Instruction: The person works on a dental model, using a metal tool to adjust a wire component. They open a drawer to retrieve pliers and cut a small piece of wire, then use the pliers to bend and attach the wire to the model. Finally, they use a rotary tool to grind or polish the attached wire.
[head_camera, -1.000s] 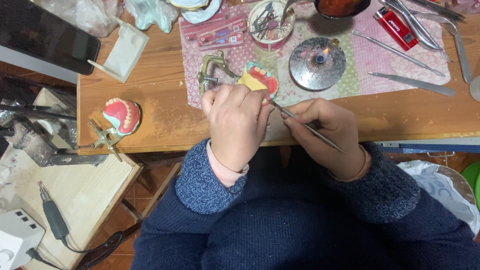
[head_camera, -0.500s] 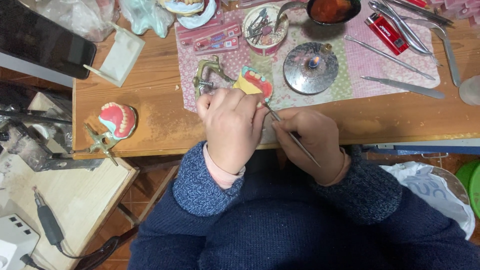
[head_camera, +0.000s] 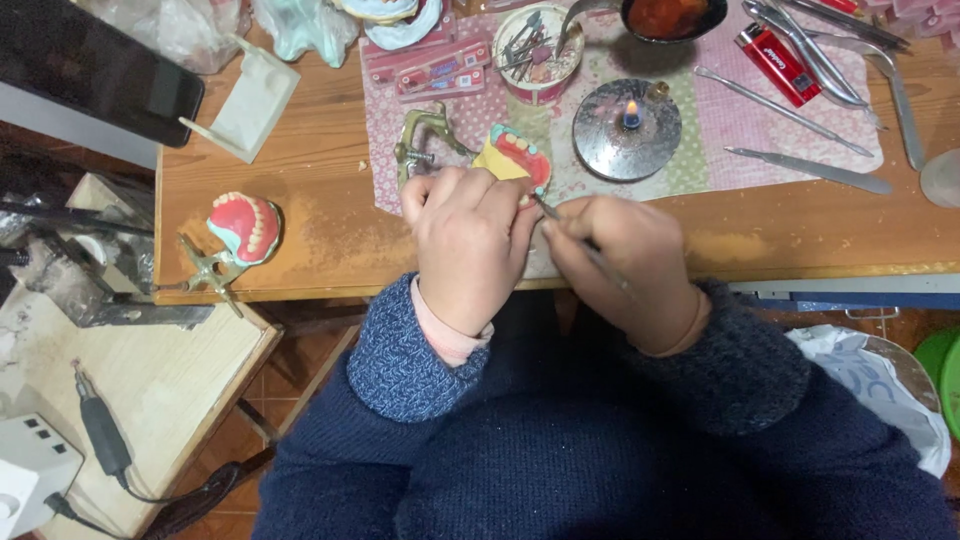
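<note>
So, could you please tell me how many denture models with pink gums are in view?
2: one denture model held in the left hand, another at the table's left edge. Others may be hidden.

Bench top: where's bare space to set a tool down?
Bare wood lies between the white block, the pink denture model on its brass frame and the pink patterned mat. More runs right of the right hand, along the front edge. The mat is crowded with tools.

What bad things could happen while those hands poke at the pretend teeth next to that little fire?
The small flame on the round metal burner burns close behind the right hand, so a sleeve might get singed. The thin tool could slip off the denture model and prick the left hand holding it.
</note>
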